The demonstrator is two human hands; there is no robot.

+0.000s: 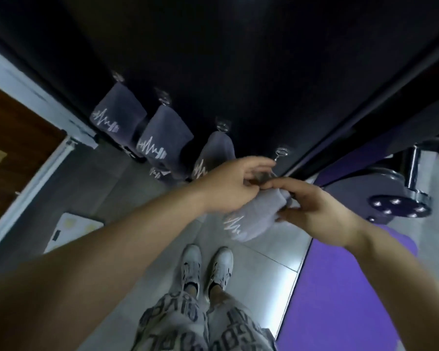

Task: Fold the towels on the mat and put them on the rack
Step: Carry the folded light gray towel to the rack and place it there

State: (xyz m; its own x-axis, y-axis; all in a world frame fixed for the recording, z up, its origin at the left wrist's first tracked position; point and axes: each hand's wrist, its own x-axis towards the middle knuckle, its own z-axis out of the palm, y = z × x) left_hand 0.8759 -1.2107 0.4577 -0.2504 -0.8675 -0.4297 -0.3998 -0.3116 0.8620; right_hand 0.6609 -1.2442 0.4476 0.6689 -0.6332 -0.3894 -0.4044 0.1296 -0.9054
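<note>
The person stands facing a dark wall panel (238,59) that carries a row of metal clips, with both arms stretched toward the last clip (280,154) on the right. The left hand (235,184) is curled around the bunched top end of a grey towel (249,221), just below that clip; the blur hides whether its fingers (261,164) touch the metal. The right hand (312,209) pinches the same top end from the other side, thumb under and fingers over, so the two hands almost meet. The towel droops from them, folded, its white zigzag print facing down toward the floor. Three more grey towels hang from the clips to the left: a far one (118,112), a middle one (162,140) and a near one (214,153), which is partly behind the left hand. A purple mat (340,287) lies on the tiles to the right of the white shoes (205,267). A white scale (71,229) sits on the floor at the left, and a dark machine base (398,206) stands at the right.
</note>
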